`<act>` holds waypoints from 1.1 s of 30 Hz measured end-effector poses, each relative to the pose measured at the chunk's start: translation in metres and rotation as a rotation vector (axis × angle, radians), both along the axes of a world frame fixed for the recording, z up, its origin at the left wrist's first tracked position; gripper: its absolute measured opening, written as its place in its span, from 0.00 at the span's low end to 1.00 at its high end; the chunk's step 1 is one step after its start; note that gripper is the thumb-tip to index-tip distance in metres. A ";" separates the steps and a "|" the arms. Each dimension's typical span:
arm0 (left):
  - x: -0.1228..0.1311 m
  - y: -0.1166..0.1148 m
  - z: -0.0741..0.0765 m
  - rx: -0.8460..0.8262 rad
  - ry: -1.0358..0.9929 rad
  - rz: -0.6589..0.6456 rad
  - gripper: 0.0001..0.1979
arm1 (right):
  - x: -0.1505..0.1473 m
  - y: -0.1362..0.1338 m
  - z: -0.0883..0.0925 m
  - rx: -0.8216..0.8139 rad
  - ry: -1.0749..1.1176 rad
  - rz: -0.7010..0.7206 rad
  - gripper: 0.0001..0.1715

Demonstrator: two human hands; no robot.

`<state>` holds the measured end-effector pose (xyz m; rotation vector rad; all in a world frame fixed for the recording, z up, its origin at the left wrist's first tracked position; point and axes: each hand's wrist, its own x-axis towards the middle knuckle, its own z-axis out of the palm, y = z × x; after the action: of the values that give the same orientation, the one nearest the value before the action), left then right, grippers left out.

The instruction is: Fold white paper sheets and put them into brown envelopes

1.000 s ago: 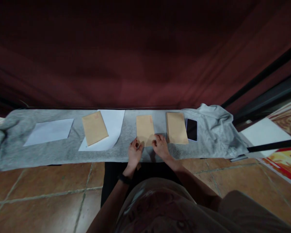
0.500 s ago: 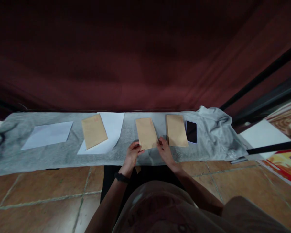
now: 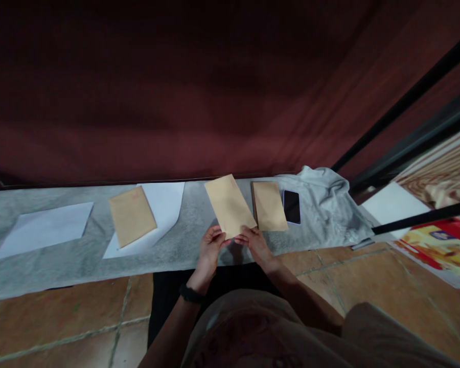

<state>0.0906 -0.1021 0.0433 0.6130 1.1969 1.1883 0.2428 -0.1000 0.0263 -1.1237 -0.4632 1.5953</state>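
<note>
A brown paper envelope [image 3: 230, 204] is held at its near edge by both hands, tilted above the grey cloth. My left hand [image 3: 210, 248] pinches its lower left corner, and a dark band circles that wrist. At the lower right part, my right hand [image 3: 255, 245] grips the same envelope between thumb and fingers. Just right of it lies a stack of brown envelopes [image 3: 270, 207]. Farther left, another brown envelope [image 3: 132, 217] rests on a white sheet of paper [image 3: 164, 199].
A grey cloth [image 3: 191, 225] covers the narrow bench. A phone [image 3: 292, 207] lies beside the stack, with bunched cloth farther right. More white paper [image 3: 46, 227] lies at the left. A dark red panel [image 3: 214, 128] rises behind, and black bars [image 3: 410, 102] cross the right side.
The envelope has been raised and tilted, its far end turning left. My right hand has shifted from its right side to its near edge. The view has turned slightly.
</note>
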 end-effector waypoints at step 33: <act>-0.128 -0.024 0.007 0.268 0.996 0.146 0.17 | 0.110 -0.001 -0.027 -0.117 -0.120 -0.423 0.18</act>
<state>-0.0374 -0.1262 0.0506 1.4402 1.9366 1.1937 0.3528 -0.1006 -0.0004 -1.3121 -0.1919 1.2017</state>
